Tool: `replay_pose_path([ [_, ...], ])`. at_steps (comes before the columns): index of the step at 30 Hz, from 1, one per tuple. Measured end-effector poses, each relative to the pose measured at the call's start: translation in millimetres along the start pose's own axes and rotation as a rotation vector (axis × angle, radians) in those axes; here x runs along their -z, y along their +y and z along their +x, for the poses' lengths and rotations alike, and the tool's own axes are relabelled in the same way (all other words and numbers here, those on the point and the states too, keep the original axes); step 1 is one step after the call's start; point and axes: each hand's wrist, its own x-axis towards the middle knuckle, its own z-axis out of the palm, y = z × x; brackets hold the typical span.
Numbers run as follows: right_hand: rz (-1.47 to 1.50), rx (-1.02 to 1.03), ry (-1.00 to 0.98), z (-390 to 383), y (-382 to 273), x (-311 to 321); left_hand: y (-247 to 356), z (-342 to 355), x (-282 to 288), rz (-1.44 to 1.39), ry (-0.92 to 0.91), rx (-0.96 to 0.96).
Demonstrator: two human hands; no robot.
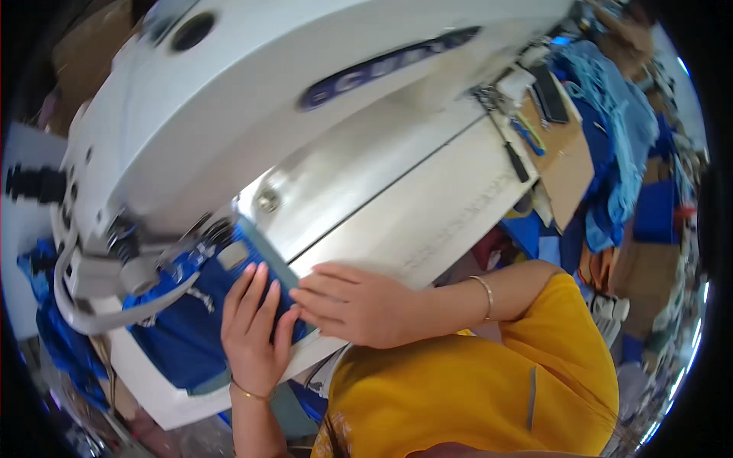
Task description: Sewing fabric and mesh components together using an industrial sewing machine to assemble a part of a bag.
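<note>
A piece of blue cloth point(191, 336) lies under the needle end of a large white sewing machine point(221, 91), with a grey-blue strip point(265, 244) along its right side. My left hand point(256, 336) rests on this cloth near the presser foot, fingers stretched out and slightly apart. Beside it, my right hand point(351, 304) lies across the strip's lower end, its fingers extended flat with the tips on the cloth's edge. Neither hand appears to grip anything, though the right thumb is hidden.
A curved grey lever point(76, 309) bends around the sewing end. On the right of the white table point(427, 244) lie a screwdriver point(517, 156), yellow-and-blue snips point(527, 136), a dark phone-like object point(548, 95) and cardboard point(561, 168). Light-blue garments point(618, 114) are heaped beyond.
</note>
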Motion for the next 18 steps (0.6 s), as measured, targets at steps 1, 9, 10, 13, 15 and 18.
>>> replay_pose_path([
  [1, 0.020, 0.011, 0.000, -2, 1, 1, -1, 1, -2, -0.020, -0.004, -0.001],
  [9, -0.204, -0.114, 0.241, -44, 59, 50, -2, -1, -8, 0.016, 0.011, -0.051],
  [10, -0.344, -0.445, 0.097, -44, 70, 83, -3, -4, -9, 0.040, 0.012, -0.042],
  [13, -0.821, -0.702, 0.223, -84, 113, 147, -5, -5, -8, 0.071, 0.002, -0.028],
  [15, -0.942, -0.942, 0.015, -102, 109, 178, -3, 5, -6, 0.078, -0.025, -0.039],
  [18, -0.924, -0.949, 0.006, -126, 130, 180, -3, 5, -4, 0.087, -0.039, 0.003],
])
